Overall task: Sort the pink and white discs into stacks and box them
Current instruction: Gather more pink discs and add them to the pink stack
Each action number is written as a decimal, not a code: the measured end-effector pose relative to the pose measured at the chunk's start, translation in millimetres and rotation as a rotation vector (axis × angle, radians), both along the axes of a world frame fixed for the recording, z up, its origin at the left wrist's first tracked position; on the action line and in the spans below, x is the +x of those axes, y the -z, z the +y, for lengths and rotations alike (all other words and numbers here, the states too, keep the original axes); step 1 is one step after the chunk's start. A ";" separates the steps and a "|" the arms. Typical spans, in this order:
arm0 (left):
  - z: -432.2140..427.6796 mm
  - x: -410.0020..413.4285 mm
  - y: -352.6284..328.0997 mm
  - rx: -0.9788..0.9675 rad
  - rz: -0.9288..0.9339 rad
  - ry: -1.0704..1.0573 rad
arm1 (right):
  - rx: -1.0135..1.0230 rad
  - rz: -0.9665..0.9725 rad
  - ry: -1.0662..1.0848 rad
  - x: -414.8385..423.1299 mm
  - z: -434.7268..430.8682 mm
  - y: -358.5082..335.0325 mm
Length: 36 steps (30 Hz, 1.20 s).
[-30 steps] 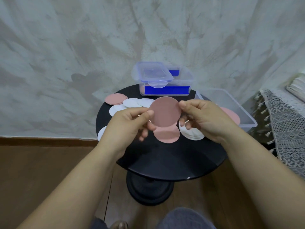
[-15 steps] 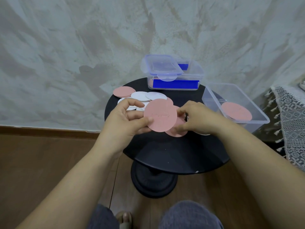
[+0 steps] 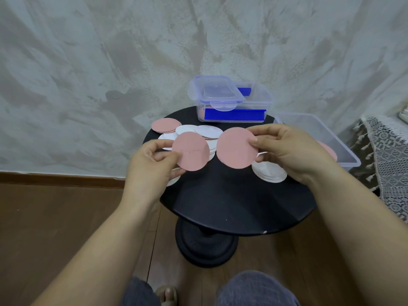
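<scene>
Left hand [image 3: 152, 164]: fingers pinched on the left edge of one pink disc [image 3: 191, 151], held face-up above the worktop [image 3: 238, 202].
Right hand [image 3: 293, 151]: fingers pinched on the right edge of a second pink disc [image 3: 236, 147], level with the first and just beside it, the two apart. Judged: one disc per hand so the pair can be laid together as a stack.
Loose discs [image 3: 198, 131]: white and pink, overlapping at the worktop's far left, unsorted.
White pile [image 3: 270, 173]: on the worktop under the right hand, likely a started stack.
Open box [image 3: 344, 155]: at the right edge, one pink disc partly visible inside; probably the destination.
Lidded box [image 3: 229, 100]: at the back, closed, blue-trimmed.
</scene>
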<state>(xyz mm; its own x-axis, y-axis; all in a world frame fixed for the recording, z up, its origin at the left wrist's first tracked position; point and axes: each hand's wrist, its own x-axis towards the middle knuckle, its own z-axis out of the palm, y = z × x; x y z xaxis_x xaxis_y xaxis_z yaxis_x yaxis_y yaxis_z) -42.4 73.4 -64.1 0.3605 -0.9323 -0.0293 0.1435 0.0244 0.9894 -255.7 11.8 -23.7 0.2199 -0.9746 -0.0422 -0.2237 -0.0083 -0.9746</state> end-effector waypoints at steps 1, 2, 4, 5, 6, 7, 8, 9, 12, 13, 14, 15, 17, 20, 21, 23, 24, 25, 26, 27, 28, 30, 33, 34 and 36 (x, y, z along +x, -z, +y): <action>0.7 -0.5 -0.7 0.002 0.007 0.005 | 0.007 -0.021 -0.010 -1.3 3.1 -1.0; 2.0 -1.8 -1.6 0.006 0.018 0.018 | 0.010 -0.041 -0.018 -2.6 6.1 -1.9; 5.2 -5.4 -3.1 0.022 0.050 0.064 | -0.006 -0.111 -0.024 -4.3 11.0 -2.5; 6.9 -7.5 -4.1 0.034 0.069 0.094 | -0.033 -0.141 -0.029 -4.4 13.9 -2.5; 8.4 -9.6 -5.2 0.049 0.093 0.125 | -0.089 -0.137 -0.036 -4.3 17.0 -2.0; 10.1 -11.8 -6.3 0.066 0.125 0.160 | -0.169 -0.102 -0.044 -4.4 20.1 -0.9; 11.6 -14.2 -7.5 0.083 0.167 0.198 | -0.258 -0.054 -0.061 -4.2 23.9 0.6; 13.0 -16.5 -8.8 0.096 0.215 0.238 | -0.341 -0.010 -0.096 -4.2 27.8 2.3; 14.9 -22.1 -12.5 0.114 0.331 0.328 | -0.580 0.205 -0.249 -5.9 35.9 11.7; 15.0 -23.1 -13.0 0.117 0.358 0.342 | -0.648 0.283 -0.281 -7.3 36.2 15.6; 15.3 -23.6 -13.4 0.118 0.372 0.352 | -0.684 0.334 -0.304 -8.8 35.9 18.0; 15.3 -24.0 -13.6 0.119 0.370 0.363 | -0.687 0.356 -0.317 -9.7 35.8 19.1; 15.6 -24.4 -13.0 0.117 0.323 0.381 | -0.661 0.377 -0.324 -11.6 35.9 18.3; 16.3 -23.5 -10.5 0.097 0.240 0.363 | -0.617 0.434 -0.312 -12.7 36.6 15.1; 16.6 -23.0 -9.8 0.088 0.218 0.353 | -0.577 0.437 -0.303 -12.2 37.2 14.1; 17.3 -22.5 -8.7 0.073 0.188 0.348 | -0.474 0.373 -0.255 -9.0 38.2 14.2; 17.7 -22.8 -8.4 0.070 0.185 0.351 | -0.440 0.332 -0.213 -7.4 37.7 15.5; 18.0 -23.5 -7.8 0.069 0.182 0.356 | -0.404 0.292 -0.173 -5.8 36.4 18.6; 18.4 -24.4 -6.8 0.070 0.174 0.362 | -0.356 0.249 -0.144 -3.6 35.3 21.3; 18.7 -25.6 -5.7 0.071 0.161 0.367 | -0.309 0.215 -0.126 -1.0 34.0 24.6; 19.0 -26.7 -4.4 0.073 0.150 0.370 | -0.278 0.202 -0.114 1.9 33.3 27.5; 19.0 -28.1 -2.3 0.077 0.128 0.368 | -0.262 0.241 -0.106 6.1 31.5 32.1; 18.7 -24.1 -2.3 0.053 0.077 0.305 | -0.245 0.354 -0.110 5.9 25.0 27.7; 17.7 -20.8 -3.1 0.031 0.061 0.257 | -0.229 0.402 -0.102 4.0 20.8 23.2; 15.9 -12.5 -5.4 -0.005 0.036 0.174 | -0.238 0.591 -0.074 0.6 8.6 14.2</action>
